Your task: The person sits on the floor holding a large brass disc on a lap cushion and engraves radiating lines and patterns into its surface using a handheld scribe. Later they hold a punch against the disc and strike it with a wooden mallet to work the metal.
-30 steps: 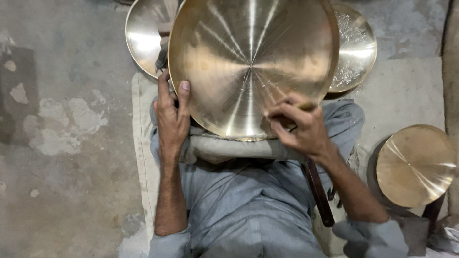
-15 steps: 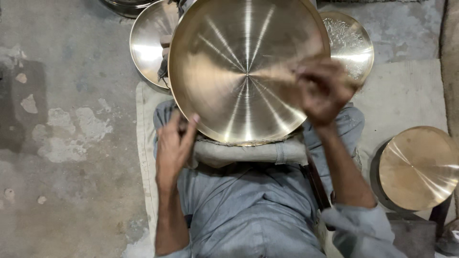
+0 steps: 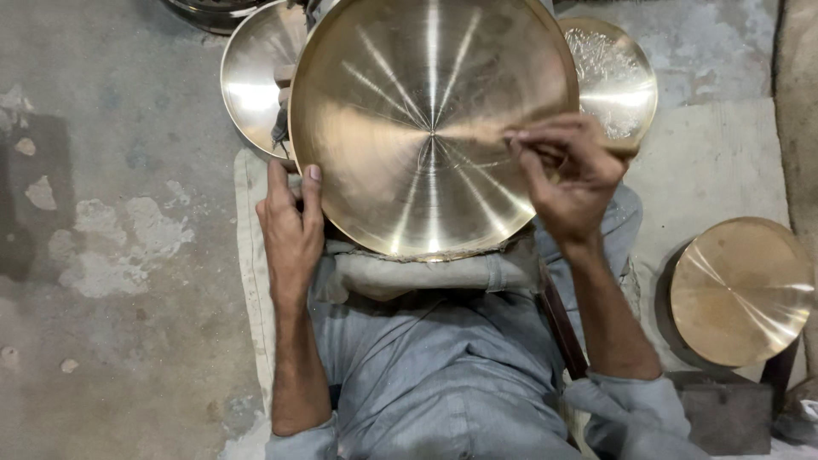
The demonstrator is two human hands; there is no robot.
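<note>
A large brass plate (image 3: 430, 128) rests tilted on the person's lap, on grey cloth. The left hand (image 3: 291, 230) has its grip closed on the plate's lower left rim. The right hand (image 3: 567, 175) lies on the plate's right face, fingers pinched together; what they hold cannot be told. To the right, apart, a brass disc (image 3: 741, 290) sits on a stand. Beyond the plate, a silvery dish (image 3: 254, 81) and a smaller brass dish (image 3: 615, 81) lie on the concrete floor (image 3: 111, 170), partly hidden behind it.
</note>
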